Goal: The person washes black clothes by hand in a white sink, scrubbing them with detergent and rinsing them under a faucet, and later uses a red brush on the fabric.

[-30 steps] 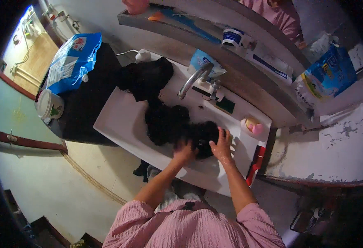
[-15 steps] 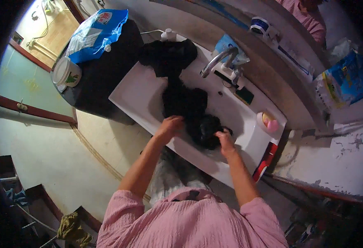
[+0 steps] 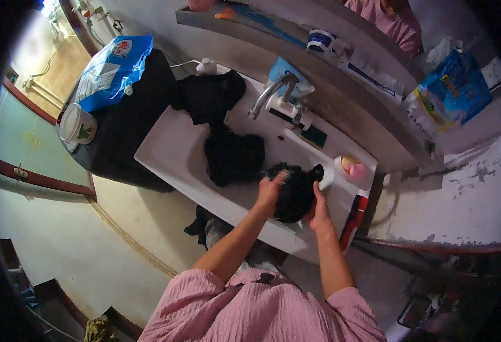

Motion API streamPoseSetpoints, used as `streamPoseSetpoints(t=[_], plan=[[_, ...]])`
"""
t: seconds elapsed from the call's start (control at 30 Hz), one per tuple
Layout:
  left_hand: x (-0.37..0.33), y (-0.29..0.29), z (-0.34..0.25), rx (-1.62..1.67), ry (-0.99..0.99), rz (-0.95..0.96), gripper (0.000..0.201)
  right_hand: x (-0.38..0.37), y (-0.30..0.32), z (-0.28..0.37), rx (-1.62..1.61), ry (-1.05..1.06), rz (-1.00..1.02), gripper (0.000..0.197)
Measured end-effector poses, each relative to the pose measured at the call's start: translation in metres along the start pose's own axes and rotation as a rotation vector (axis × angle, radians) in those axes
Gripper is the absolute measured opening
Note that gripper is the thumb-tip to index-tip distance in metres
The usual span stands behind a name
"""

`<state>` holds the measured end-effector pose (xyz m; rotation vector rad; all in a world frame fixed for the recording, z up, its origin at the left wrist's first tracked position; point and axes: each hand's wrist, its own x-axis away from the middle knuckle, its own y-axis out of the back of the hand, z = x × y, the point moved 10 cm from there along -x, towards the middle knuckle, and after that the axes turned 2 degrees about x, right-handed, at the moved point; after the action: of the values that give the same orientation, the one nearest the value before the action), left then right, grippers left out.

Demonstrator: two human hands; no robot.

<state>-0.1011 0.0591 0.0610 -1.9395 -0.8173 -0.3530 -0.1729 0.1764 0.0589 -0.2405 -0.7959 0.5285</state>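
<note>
A bunched black cloth [image 3: 296,196] is squeezed between my two hands over the right half of the white sink [image 3: 173,149]. On its left side, my left hand [image 3: 271,192] closes round the cloth. My right hand [image 3: 319,212] presses and grips it from the right, fingers partly hidden behind the folds. More black cloth [image 3: 234,157] lies in the basin left of my left hand. Further back, another black heap [image 3: 209,97] drapes over the sink's far left corner. Whether these pieces are joined cannot be made out.
A chrome tap [image 3: 272,96] rises at the back edge, near a green scouring pad [image 3: 313,137] and a soap dish [image 3: 353,169]. A red brush-like object [image 3: 354,221] lies on the right rim. To the left, a black container [image 3: 128,128] bears a blue bag [image 3: 119,65] and white tub [image 3: 78,124].
My left hand has moved right and now holds the bunched cloth with my right hand. That bunch has come away from the cloth lying to its left. The whole view has shifted slightly.
</note>
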Motion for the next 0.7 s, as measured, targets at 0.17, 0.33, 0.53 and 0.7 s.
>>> streamPoseSetpoints(t=[0.17, 0.33, 0.53, 0.7], plan=[[0.044, -0.07, 0.001, -1.051, -0.309, 0.011, 0.046, -0.03, 0.015, -0.058, -0.296, -0.093, 0.234, 0.048], [0.031, -0.059, -0.004, -1.469, -0.362, -0.089, 0.05, -0.045, 0.026, -0.06, -0.112, -0.001, -0.01, 0.05], [-0.014, 0.008, -0.063, -1.695, -0.729, -0.276, 0.013, -0.029, 0.041, -0.005, 0.751, 0.013, -0.458, 0.054], [-0.046, 0.101, -0.058, -1.239, -0.286, -0.218, 0.046, -0.041, -0.01, 0.056, 1.307, 0.504, -0.158, 0.071]])
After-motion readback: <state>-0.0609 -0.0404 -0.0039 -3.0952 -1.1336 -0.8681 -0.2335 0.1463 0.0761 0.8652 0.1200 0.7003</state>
